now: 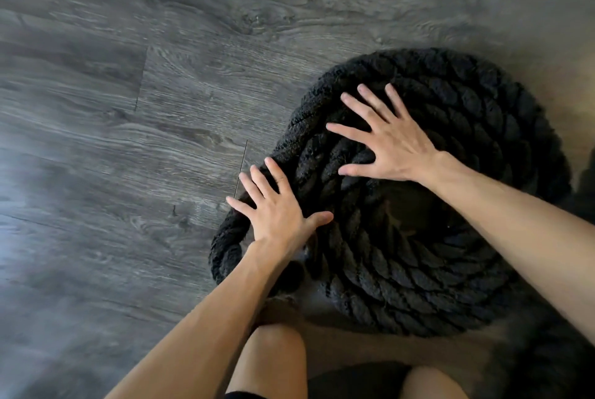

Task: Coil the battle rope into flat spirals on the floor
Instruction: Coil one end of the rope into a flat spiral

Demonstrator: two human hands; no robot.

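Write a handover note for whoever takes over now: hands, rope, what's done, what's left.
Left hand: open, straight fingers pressing the outermost turn at the coil's left edge.
Right hand: open, spread flat on top of the coil.
Battle rope: several turns wound on the wood floor, gap at the centre.
Done: spiral largely formed.
Left: outer turn bulges out at lower left; snug it in.

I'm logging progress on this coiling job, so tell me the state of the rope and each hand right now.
battle rope: coiled in rings on the floor round an open centre; outer turn bulges out at the left.
left hand: open, fingers straight, pressing on that outer turn.
right hand: open, fingers spread, flat on top of the coil.
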